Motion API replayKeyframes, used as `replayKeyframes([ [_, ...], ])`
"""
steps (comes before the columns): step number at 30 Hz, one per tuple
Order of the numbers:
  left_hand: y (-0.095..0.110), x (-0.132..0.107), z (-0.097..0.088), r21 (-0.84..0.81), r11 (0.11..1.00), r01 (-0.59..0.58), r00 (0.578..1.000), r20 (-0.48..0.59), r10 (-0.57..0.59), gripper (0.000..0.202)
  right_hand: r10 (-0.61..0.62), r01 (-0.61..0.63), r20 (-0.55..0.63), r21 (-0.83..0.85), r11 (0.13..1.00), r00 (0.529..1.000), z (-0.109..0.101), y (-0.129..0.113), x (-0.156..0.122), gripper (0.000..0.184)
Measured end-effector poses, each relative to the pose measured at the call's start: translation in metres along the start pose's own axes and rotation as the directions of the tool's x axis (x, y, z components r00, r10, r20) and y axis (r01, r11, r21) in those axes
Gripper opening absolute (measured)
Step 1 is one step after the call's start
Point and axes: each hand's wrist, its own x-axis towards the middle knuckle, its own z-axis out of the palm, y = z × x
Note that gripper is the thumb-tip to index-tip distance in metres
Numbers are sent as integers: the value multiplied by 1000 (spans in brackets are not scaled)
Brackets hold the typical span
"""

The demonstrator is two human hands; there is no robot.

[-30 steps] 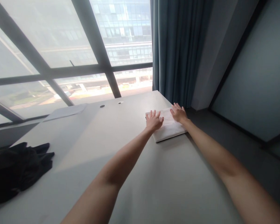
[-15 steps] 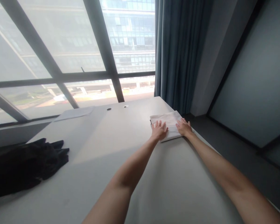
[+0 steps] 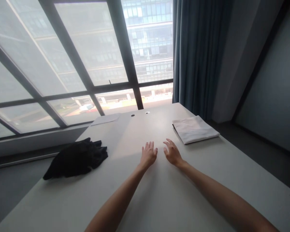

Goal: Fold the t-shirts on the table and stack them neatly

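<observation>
A folded white cloth [image 3: 195, 129] lies flat near the right edge of the white table [image 3: 149, 206]. My right hand [image 3: 173, 154] is just to the left of this cloth, apart from it, with fingers spread and nothing in them. Beside it, over the middle of the table, my left hand [image 3: 148, 155] is also empty, its fingers stretched out. Whether either palm touches the tabletop I cannot tell. A crumpled black cloth [image 3: 76, 159], perhaps a garment, rests at the table's left edge, well away from my left hand.
A thin white sheet [image 3: 105, 119] lies at the far left corner of the table. Two round cable holes, one dark [image 3: 132, 115] and one light [image 3: 147, 112], sit near the back edge. Behind stand large windows [image 3: 91, 45] and a blue curtain [image 3: 199, 58].
Both hands have come off the folded white cloth and moved left to the table's middle. The view has turned left, showing more of the black cloth.
</observation>
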Motion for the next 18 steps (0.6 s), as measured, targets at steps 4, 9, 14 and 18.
replayKeyframes([
  [4, -43, -38, -34, -3, 997, 71, 997, -7, -71, 52, 83, -85, 82, 28, 996, 993, 31, -37, 0, 44],
  [9, -63, -71, -42, 157, 985, 71, 997, 23, -76, 56, 118, -87, 243, -134, 987, 963, 58, -69, -12, 49],
  [14, -66, -77, -36, 315, 949, 25, 998, 44, -41, 58, 70, 59, 422, -285, 957, 904, 62, -78, -21, 52],
  [18, -69, -76, -35, 338, 941, 7, 999, 44, -24, 58, 68, 70, 418, -306, 950, 906, 58, -78, -21, 51],
])
